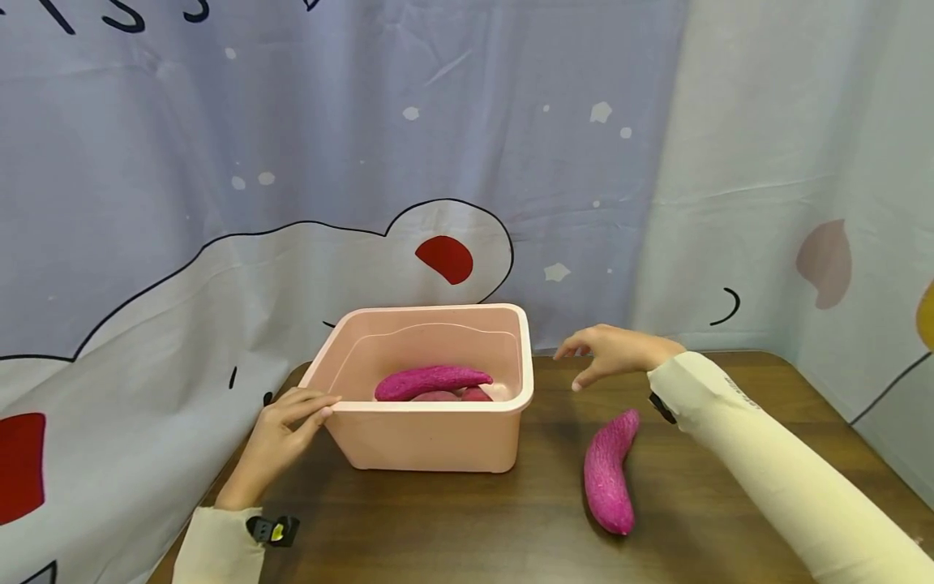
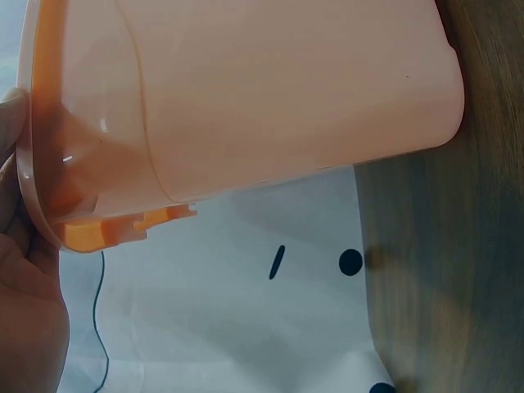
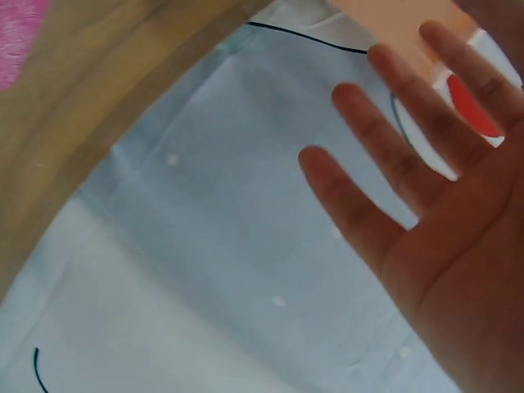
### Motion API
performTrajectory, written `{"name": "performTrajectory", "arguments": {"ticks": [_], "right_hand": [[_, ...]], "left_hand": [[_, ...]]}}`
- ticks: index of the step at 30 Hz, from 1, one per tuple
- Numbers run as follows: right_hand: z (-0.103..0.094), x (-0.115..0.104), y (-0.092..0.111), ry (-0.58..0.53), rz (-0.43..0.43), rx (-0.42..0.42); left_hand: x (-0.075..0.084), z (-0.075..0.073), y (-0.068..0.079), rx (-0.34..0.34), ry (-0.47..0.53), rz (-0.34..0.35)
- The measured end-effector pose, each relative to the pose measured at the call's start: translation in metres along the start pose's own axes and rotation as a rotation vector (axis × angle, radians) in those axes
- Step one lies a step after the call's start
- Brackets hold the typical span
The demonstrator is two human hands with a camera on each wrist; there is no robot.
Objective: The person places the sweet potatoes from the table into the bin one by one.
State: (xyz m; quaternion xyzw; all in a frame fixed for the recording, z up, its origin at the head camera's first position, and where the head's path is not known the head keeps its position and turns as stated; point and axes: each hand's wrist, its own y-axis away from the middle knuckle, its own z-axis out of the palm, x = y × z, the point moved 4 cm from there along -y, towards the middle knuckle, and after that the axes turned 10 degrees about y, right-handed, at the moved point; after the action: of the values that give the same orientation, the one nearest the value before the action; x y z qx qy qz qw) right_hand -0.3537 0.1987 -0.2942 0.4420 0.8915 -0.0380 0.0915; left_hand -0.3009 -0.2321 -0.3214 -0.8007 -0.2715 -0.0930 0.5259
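Note:
A pink plastic storage bin (image 1: 430, 438) stands on the table left of centre. My left hand (image 1: 280, 442) grips its near left rim corner; in the left wrist view the thumb and fingers (image 2: 12, 123) lie at the rim. Inside the bin lies a long magenta sweet potato (image 1: 430, 381) over rounder reddish pieces, partly hidden by the front wall. To the right of the bin, a curved magenta sweet potato (image 1: 609, 474) rests on the table. Above and behind it my right hand (image 1: 616, 353) is in the air, fingers spread and loosely bent, holding nothing.
The brown wooden table (image 1: 452, 527) has rounded far corners. Behind it hangs a printed curtain (image 1: 584, 178), close against the table's back and side edges.

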Motion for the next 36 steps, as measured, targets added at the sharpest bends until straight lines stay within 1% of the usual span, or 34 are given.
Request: {"name": "performTrajectory", "arguments": {"ticks": [5, 9, 11, 14, 16, 20, 22, 25, 29, 31, 32, 33, 36], "right_hand": [[0.018, 0.010, 0.008, -0.057, 0.005, -0.100], [0.029, 0.014, 0.014, -0.082, 0.022, -0.155], [0.033, 0.013, 0.017, -0.075, 0.014, -0.172], [0.041, 0.014, 0.021, -0.068, 0.016, -0.197], [0.045, 0.014, 0.023, -0.065, 0.008, -0.212], [0.056, 0.016, 0.026, -0.098, 0.015, -0.253], [0.061, 0.017, 0.028, -0.112, 0.018, -0.266], [0.069, 0.019, 0.031, -0.147, 0.021, -0.282], [0.077, 0.021, 0.034, -0.191, 0.004, -0.294], [0.081, 0.023, 0.035, -0.188, -0.023, -0.293], [0.082, 0.024, 0.036, -0.179, -0.042, -0.291], [0.083, 0.024, 0.037, -0.155, -0.083, -0.281], [0.087, 0.025, 0.039, -0.113, -0.128, -0.271]], "left_hand": [[0.001, 0.000, -0.001, -0.004, 0.008, 0.011], [0.003, 0.000, -0.001, -0.003, 0.009, 0.011], [0.003, 0.000, -0.001, -0.002, 0.006, 0.009], [-0.005, 0.000, 0.001, 0.000, -0.001, 0.005], [-0.013, 0.000, 0.003, 0.002, -0.010, -0.003], [-0.030, -0.001, 0.009, -0.010, -0.015, -0.006], [-0.033, -0.001, 0.010, -0.018, -0.012, 0.000], [-0.033, -0.001, 0.010, -0.025, -0.007, 0.011], [-0.030, -0.001, 0.010, -0.027, 0.000, 0.006], [-0.030, -0.001, 0.011, -0.025, 0.002, 0.002], [-0.029, -0.001, 0.011, -0.025, 0.001, 0.000], [-0.029, -0.001, 0.011, -0.025, -0.001, 0.001], [-0.029, -0.001, 0.011, -0.023, -0.003, 0.007]]}}
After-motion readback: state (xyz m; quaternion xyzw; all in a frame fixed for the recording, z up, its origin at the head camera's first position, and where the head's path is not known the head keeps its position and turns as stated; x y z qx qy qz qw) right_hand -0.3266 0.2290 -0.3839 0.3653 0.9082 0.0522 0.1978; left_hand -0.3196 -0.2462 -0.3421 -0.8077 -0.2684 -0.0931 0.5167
